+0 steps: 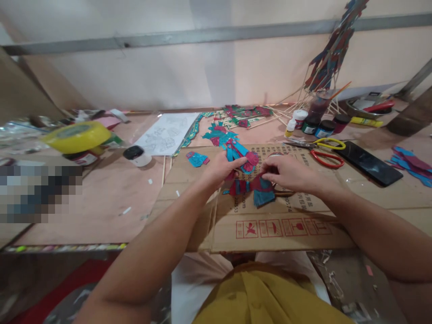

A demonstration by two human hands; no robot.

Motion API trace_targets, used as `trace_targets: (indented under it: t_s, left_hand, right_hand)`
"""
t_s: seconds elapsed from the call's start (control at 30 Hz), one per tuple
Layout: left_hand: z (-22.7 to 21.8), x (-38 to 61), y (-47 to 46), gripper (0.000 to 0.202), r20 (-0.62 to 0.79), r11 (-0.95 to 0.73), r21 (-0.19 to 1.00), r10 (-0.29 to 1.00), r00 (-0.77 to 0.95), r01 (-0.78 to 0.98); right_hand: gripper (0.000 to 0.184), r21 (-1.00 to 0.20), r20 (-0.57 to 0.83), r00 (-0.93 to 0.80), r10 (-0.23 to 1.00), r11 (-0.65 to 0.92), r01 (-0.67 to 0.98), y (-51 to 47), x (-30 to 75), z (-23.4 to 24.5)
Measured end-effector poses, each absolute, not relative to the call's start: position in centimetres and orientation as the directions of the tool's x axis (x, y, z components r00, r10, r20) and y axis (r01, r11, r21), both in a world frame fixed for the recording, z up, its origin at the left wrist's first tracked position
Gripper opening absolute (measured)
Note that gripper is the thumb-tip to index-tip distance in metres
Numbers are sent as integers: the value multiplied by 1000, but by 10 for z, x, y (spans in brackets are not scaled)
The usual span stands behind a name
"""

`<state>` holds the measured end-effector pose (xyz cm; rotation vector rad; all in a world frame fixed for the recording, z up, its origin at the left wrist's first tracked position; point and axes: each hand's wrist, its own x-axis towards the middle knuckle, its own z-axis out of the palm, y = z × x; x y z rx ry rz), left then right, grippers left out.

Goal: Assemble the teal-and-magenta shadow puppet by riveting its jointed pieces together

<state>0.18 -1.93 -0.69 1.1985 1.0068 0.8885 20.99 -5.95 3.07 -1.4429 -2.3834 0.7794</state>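
My left hand (pixel 221 170) is closed on a blue and crimson painted cutout (pixel 241 155), thumb lying across it. Just right of it, my right hand (pixel 285 172) pinches its fingertips at the upper edge of a second blue and crimson cutout (pixel 265 197). What sits between those fingertips is too small to make out. Under the right hand, a dark curved handle (pixel 284 194) is partly hidden. A small blue and red cutout (pixel 197 159) lies left of my left hand. Beyond the hands rests a teal and red cutout (pixel 221 135). All lie on a printed cardboard sheet (pixel 222 238).
Scissors with red and yellow handles (pixel 326 158) and a black phone (pixel 369 163) lie right. Paint jars (pixel 324 129) and bundled sticks with cutouts (pixel 332 58) stand behind. At left are a line-drawing sheet (pixel 165 132), a black-lidded jar (pixel 137 155) and yellow tape (pixel 76 137).
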Motion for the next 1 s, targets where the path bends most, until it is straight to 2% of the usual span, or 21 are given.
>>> trace_targets:
  t_s: [0.07, 0.2, 0.33, 0.43, 0.67, 0.77, 0.9, 1.0]
  left_hand:
    - [-9, 7, -23, 41, -138, 163, 986, 929, 344, -44]
    - [-11, 14, -28, 49, -121, 168, 982, 915, 386, -91]
    - [-13, 12, -28, 40, -71, 68, 997, 924, 375, 21]
    - [-16, 11, -26, 35, -42, 32, 999, 942, 332, 35]
    - [-17, 13, -22, 31, 6, 11, 999, 950, 313, -51]
    - [-13, 11, -23, 28, 35, -46, 998, 954, 298, 31]
    - [-7, 8, -27, 26, 53, -112, 969, 965, 256, 218]
    - [-2, 8, -31, 25, 68, -135, 953, 968, 243, 271]
  right_hand:
    - [9, -637, -2, -375, 927, 287, 715, -56, 211, 29]
    - [9, -696, 59, -238, 969, 211, 686, -52, 210, 23]
    - [9, -798, 94, -173, 980, 178, 576, -52, 207, 17]
    - [11, -870, 139, -140, 980, 188, 455, -53, 205, 16]
    - [22, -975, 40, -74, 996, 56, 216, -58, 203, 24]
    - [22, -968, 68, -70, 995, 83, 235, -58, 202, 23]
    - [18, -894, 228, -45, 973, 227, 385, -58, 201, 19]
    - [15, -843, 290, -40, 956, 275, 462, -58, 201, 16]
